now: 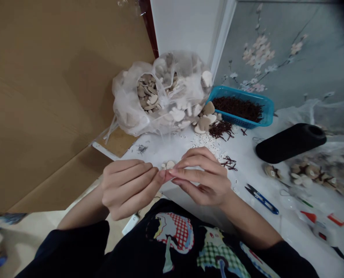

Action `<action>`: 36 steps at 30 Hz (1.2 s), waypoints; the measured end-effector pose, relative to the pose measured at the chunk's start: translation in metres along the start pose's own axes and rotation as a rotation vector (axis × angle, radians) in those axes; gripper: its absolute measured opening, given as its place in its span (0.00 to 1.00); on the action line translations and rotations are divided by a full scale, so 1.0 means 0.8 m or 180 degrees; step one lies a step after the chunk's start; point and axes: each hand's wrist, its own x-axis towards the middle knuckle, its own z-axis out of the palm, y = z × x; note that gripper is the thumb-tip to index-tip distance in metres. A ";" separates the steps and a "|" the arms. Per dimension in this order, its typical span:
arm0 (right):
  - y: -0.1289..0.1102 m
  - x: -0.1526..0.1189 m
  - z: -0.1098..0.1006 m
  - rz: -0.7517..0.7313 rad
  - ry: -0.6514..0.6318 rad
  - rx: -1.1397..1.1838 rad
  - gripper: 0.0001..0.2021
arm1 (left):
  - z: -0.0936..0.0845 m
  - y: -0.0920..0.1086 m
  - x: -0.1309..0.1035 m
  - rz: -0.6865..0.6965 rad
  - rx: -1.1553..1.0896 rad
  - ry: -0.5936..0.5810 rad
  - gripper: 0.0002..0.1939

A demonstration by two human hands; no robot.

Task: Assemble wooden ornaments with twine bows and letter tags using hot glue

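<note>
Fingertips of my left hand (131, 187) and my right hand (202, 175) meet over the near edge of the white table (172, 148). Both hands are closed in a pinch, and what lies between the fingertips is too small to make out. A small cream-coloured piece (170, 165) shows just behind the fingertips. Beyond my right hand are scattered tiny white tags (208, 146) and several dark brown bows (229, 164). A pile of beige, rounded cut-out pieces (203, 121) lies farther back.
Behind stand plastic bags of beige pieces (148, 92) and a blue basket of brown bows (268, 112). To the right lie a black cylinder (290, 143), blue thread snips (261, 199), finished pieces (313, 173) and a glue bottle (322, 231). Large cardboard (58, 96) rises at left.
</note>
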 end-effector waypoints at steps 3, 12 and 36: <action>-0.003 0.002 0.000 0.0249 -0.0039 0.0200 0.08 | 0.005 0.001 0.002 -0.0113 -0.0029 0.0182 0.03; -0.009 0.004 0.001 0.0717 -0.0109 0.0921 0.11 | 0.006 -0.001 0.002 -0.0256 -0.0243 0.0263 0.03; 0.005 -0.009 0.008 0.2541 -0.0123 0.1737 0.03 | 0.025 -0.014 -0.010 0.0062 -0.0173 0.0125 0.01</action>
